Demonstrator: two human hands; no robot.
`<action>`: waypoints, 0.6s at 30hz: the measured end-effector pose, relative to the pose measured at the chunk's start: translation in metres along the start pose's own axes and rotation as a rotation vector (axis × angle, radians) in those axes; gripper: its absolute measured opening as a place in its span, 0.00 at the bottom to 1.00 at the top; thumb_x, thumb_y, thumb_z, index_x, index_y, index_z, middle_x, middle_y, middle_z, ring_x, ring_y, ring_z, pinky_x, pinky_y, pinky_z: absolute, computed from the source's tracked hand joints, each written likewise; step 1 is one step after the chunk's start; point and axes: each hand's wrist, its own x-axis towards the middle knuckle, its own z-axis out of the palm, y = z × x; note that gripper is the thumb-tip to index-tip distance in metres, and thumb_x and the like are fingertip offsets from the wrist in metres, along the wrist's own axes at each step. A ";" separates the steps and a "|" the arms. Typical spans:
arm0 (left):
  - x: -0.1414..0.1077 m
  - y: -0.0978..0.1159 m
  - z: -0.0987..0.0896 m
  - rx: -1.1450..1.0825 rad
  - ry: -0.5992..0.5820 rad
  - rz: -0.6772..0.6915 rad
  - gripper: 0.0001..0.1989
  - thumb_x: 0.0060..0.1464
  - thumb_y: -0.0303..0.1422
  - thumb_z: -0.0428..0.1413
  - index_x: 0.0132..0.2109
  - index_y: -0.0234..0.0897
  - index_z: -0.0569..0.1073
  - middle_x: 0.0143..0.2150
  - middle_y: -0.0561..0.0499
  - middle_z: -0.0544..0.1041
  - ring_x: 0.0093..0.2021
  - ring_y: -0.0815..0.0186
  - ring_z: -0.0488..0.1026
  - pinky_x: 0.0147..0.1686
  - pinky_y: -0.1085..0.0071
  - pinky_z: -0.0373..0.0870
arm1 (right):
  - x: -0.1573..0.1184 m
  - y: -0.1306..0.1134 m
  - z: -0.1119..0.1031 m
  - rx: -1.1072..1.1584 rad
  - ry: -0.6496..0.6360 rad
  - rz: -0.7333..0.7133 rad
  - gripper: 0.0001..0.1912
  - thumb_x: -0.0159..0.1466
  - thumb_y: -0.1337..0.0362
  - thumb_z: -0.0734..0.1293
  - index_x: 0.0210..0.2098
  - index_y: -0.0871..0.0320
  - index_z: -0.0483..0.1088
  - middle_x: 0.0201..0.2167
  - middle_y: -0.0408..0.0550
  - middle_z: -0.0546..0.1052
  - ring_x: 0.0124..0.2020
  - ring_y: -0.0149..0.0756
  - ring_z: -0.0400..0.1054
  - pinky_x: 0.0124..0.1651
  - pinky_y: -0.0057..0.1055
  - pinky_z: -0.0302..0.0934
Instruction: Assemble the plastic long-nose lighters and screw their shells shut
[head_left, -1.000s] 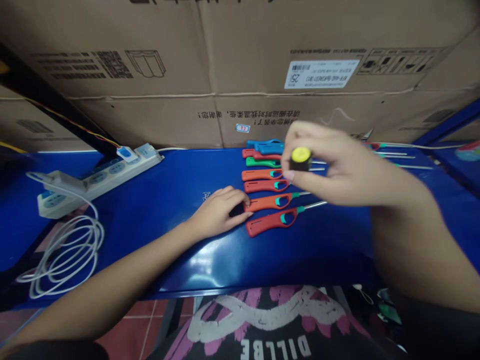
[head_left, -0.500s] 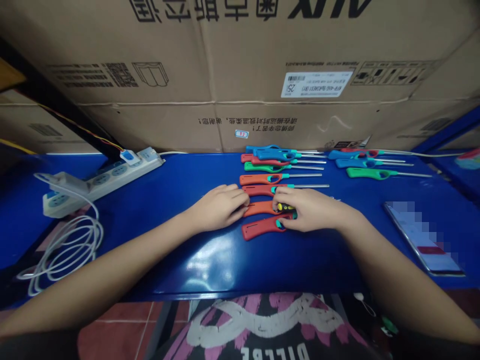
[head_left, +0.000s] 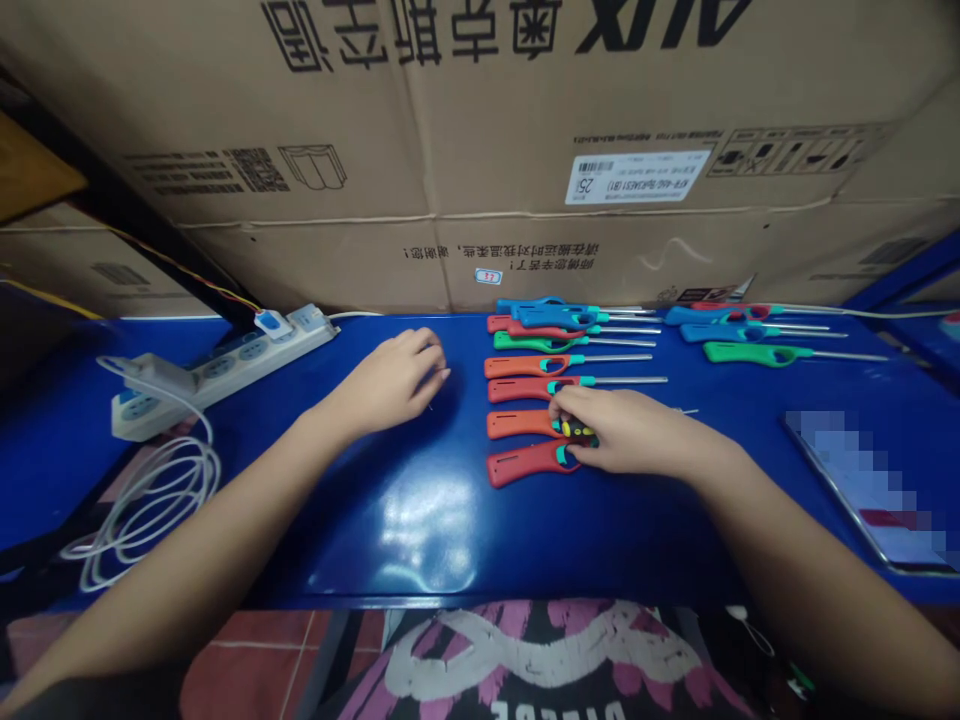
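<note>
My right hand (head_left: 619, 430) is closed around a screwdriver (head_left: 576, 428), of which only the yellow and black handle end shows. Under and beside that hand lie an orange gas lighter (head_left: 517, 425) and a red gas lighter (head_left: 523, 467), their front parts covered by it. My left hand (head_left: 397, 380) hovers over the blue table, apart from the lighters, its fingers curled together. A tiny thin speck shows below its fingertips, too small to name. Above the right hand lie another red lighter (head_left: 525, 388) and an orange one (head_left: 517, 367), metal tubes pointing right.
Several more lighters, including a green one (head_left: 525, 341), are grouped by the large cardboard box (head_left: 450, 180). A second group includes a green lighter (head_left: 750, 353). At left are a power strip (head_left: 247, 350) and a coiled white cable (head_left: 150, 500). A phone (head_left: 862, 490) lies right.
My left hand has moved left, away from the orange lighter's handle end. My right hand stays over the two nearest lighters with the screwdriver. The view has shifted slightly.
</note>
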 end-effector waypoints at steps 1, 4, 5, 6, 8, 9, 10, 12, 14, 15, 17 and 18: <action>-0.005 -0.009 0.001 -0.043 0.000 -0.024 0.14 0.69 0.36 0.45 0.43 0.34 0.73 0.46 0.40 0.72 0.44 0.55 0.70 0.46 0.58 0.69 | 0.000 -0.001 0.000 -0.009 -0.004 0.015 0.09 0.61 0.67 0.67 0.41 0.56 0.65 0.40 0.46 0.75 0.34 0.35 0.68 0.32 0.29 0.53; -0.019 -0.031 0.009 -0.179 -0.010 -0.099 0.14 0.66 0.38 0.48 0.40 0.35 0.74 0.45 0.42 0.72 0.45 0.55 0.72 0.49 0.57 0.70 | 0.000 -0.002 0.000 -0.041 -0.017 0.041 0.06 0.63 0.66 0.67 0.39 0.56 0.65 0.38 0.45 0.76 0.33 0.35 0.69 0.31 0.29 0.52; -0.022 -0.035 0.013 -0.220 -0.007 -0.124 0.14 0.65 0.39 0.49 0.39 0.35 0.74 0.44 0.43 0.72 0.45 0.56 0.72 0.49 0.58 0.70 | 0.000 -0.002 0.000 -0.052 -0.018 0.040 0.05 0.63 0.65 0.67 0.38 0.55 0.65 0.37 0.45 0.76 0.33 0.36 0.69 0.31 0.29 0.52; -0.026 -0.038 0.016 -0.258 -0.004 -0.144 0.14 0.64 0.39 0.50 0.38 0.35 0.75 0.43 0.43 0.73 0.44 0.56 0.72 0.49 0.58 0.70 | 0.000 -0.001 0.001 -0.064 -0.018 0.035 0.05 0.64 0.65 0.67 0.37 0.55 0.66 0.37 0.46 0.76 0.33 0.36 0.69 0.31 0.30 0.52; -0.030 -0.041 0.020 -0.320 0.000 -0.163 0.13 0.63 0.39 0.52 0.37 0.36 0.76 0.42 0.44 0.74 0.44 0.57 0.73 0.49 0.59 0.70 | 0.001 0.000 0.003 -0.085 -0.019 0.021 0.04 0.65 0.64 0.67 0.36 0.55 0.66 0.38 0.46 0.76 0.35 0.38 0.71 0.32 0.30 0.53; -0.031 -0.042 0.022 -0.343 -0.004 -0.162 0.13 0.62 0.39 0.52 0.37 0.36 0.76 0.42 0.45 0.74 0.44 0.58 0.73 0.50 0.59 0.70 | 0.001 0.000 0.004 -0.093 -0.022 0.017 0.04 0.65 0.64 0.67 0.36 0.55 0.66 0.38 0.47 0.76 0.36 0.38 0.71 0.33 0.30 0.53; -0.031 -0.043 0.023 -0.361 -0.008 -0.159 0.12 0.62 0.39 0.53 0.37 0.37 0.76 0.41 0.46 0.75 0.44 0.58 0.74 0.50 0.59 0.70 | 0.001 0.001 0.004 -0.100 -0.027 0.017 0.04 0.65 0.64 0.67 0.36 0.56 0.67 0.38 0.47 0.77 0.36 0.39 0.71 0.33 0.30 0.53; -0.032 -0.044 0.025 -0.392 0.001 -0.167 0.10 0.61 0.38 0.54 0.38 0.37 0.76 0.40 0.46 0.76 0.43 0.59 0.74 0.49 0.61 0.70 | 0.001 0.001 0.005 -0.110 -0.036 0.021 0.04 0.66 0.63 0.66 0.36 0.56 0.67 0.39 0.48 0.77 0.38 0.39 0.72 0.34 0.31 0.54; -0.031 -0.041 0.026 -0.437 0.036 -0.208 0.10 0.61 0.38 0.54 0.40 0.37 0.75 0.40 0.47 0.77 0.41 0.60 0.75 0.46 0.63 0.71 | 0.001 0.000 0.005 -0.117 -0.042 0.030 0.03 0.66 0.64 0.66 0.37 0.57 0.68 0.40 0.49 0.77 0.39 0.40 0.72 0.35 0.31 0.55; -0.030 -0.038 0.026 -0.463 0.055 -0.235 0.10 0.61 0.38 0.54 0.42 0.37 0.75 0.41 0.47 0.78 0.41 0.61 0.75 0.45 0.64 0.72 | 0.001 -0.001 0.005 -0.120 -0.045 0.032 0.03 0.66 0.65 0.66 0.37 0.57 0.68 0.41 0.50 0.77 0.39 0.40 0.72 0.35 0.31 0.55; -0.027 -0.027 0.026 -0.504 0.084 -0.263 0.11 0.62 0.39 0.53 0.46 0.37 0.75 0.44 0.47 0.79 0.42 0.61 0.76 0.45 0.64 0.73 | 0.001 -0.004 0.005 -0.125 -0.055 0.028 0.02 0.65 0.66 0.67 0.36 0.57 0.69 0.40 0.49 0.77 0.38 0.40 0.72 0.34 0.30 0.55; -0.024 -0.020 0.026 -0.509 0.093 -0.251 0.12 0.63 0.39 0.53 0.48 0.37 0.74 0.47 0.46 0.79 0.45 0.60 0.76 0.48 0.63 0.73 | 0.001 -0.004 0.005 -0.128 -0.061 0.024 0.03 0.64 0.66 0.68 0.36 0.57 0.69 0.40 0.49 0.77 0.37 0.39 0.72 0.34 0.30 0.55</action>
